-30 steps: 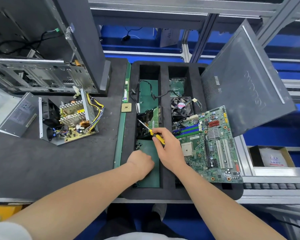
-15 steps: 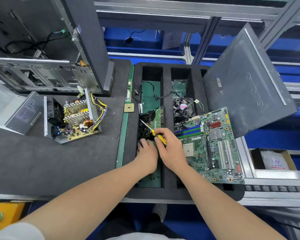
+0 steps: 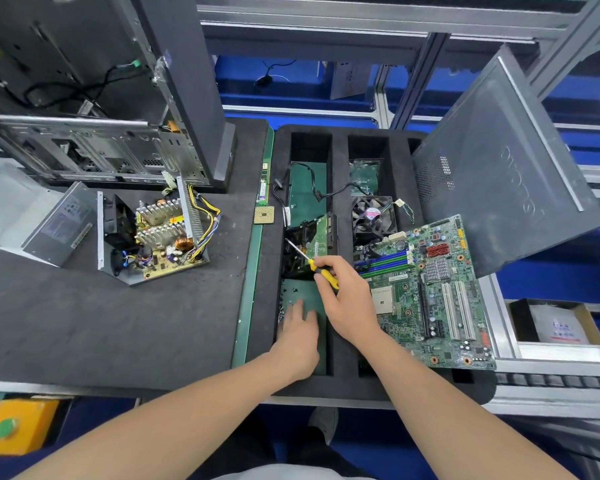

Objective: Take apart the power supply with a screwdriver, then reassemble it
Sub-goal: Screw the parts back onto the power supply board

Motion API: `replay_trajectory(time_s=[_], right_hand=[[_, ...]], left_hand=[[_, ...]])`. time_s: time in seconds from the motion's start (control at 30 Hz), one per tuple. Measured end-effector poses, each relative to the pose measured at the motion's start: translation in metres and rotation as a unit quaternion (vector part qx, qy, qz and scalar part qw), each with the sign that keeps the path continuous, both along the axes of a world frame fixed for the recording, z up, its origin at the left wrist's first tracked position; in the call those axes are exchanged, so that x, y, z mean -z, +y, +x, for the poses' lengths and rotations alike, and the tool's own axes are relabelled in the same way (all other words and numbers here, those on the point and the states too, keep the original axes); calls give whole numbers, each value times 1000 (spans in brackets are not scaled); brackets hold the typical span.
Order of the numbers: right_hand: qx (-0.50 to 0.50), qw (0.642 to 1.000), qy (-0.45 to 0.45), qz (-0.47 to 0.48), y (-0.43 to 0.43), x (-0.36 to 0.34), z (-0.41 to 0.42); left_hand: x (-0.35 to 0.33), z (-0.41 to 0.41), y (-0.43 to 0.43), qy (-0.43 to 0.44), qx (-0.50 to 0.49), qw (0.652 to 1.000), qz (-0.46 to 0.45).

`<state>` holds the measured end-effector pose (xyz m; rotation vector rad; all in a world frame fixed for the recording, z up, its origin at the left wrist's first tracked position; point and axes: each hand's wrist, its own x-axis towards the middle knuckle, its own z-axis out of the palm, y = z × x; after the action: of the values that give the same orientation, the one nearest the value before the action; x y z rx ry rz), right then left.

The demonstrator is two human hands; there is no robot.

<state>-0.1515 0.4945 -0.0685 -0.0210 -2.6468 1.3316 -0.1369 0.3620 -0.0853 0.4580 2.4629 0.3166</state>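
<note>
The opened power supply (image 3: 160, 237) sits on the grey mat at the left, its circuit board, heat sinks and fan exposed. Its metal cover (image 3: 39, 220) lies just left of it. My right hand (image 3: 350, 299) grips a yellow-handled screwdriver (image 3: 312, 265) over the foam tray's left slot, tip pointing up-left. My left hand (image 3: 297, 337) reaches into the near end of that slot with fingers extended over the green bottom, blurred by motion. Small screws (image 3: 291, 292) lie on the green bottom just ahead of its fingers.
The black foam tray (image 3: 340, 341) holds a green card, cables, a cooling fan (image 3: 373, 216) and a motherboard (image 3: 430, 292). A CPU chip (image 3: 264, 214) lies on the mat's edge. An open computer case (image 3: 101, 98) stands at the back left; a side panel (image 3: 499, 168) leans right.
My left hand has drawn back toward me along the slot and spread its fingers. The right hand with the screwdriver has stayed in about the same place.
</note>
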Motion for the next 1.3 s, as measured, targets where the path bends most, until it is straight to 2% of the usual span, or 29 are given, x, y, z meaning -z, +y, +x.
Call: replay_trajectory(time_s=[0.1, 0.23, 0.6, 0.77, 1.0, 1.3], right_hand=[[2, 1000, 1, 1, 0, 1, 0], [1, 1000, 2, 7, 0, 2, 0], [0, 1000, -2, 2, 0, -1, 0], [1, 1000, -5, 1, -1, -1, 0], [2, 1000, -6, 1, -1, -1, 1], [-1, 1000, -3, -4, -2, 0, 1]], left_hand=[[-2, -2, 7, 4, -86, 996, -13], [-2, -15, 18, 6, -125, 991, -55], [8, -21, 22, 28, -14, 980, -195], [6, -27, 20, -10, -40, 981, -189], [0, -23, 22, 8, -23, 978, -208], [-22, -25, 10, 76, 88, 978, -172]])
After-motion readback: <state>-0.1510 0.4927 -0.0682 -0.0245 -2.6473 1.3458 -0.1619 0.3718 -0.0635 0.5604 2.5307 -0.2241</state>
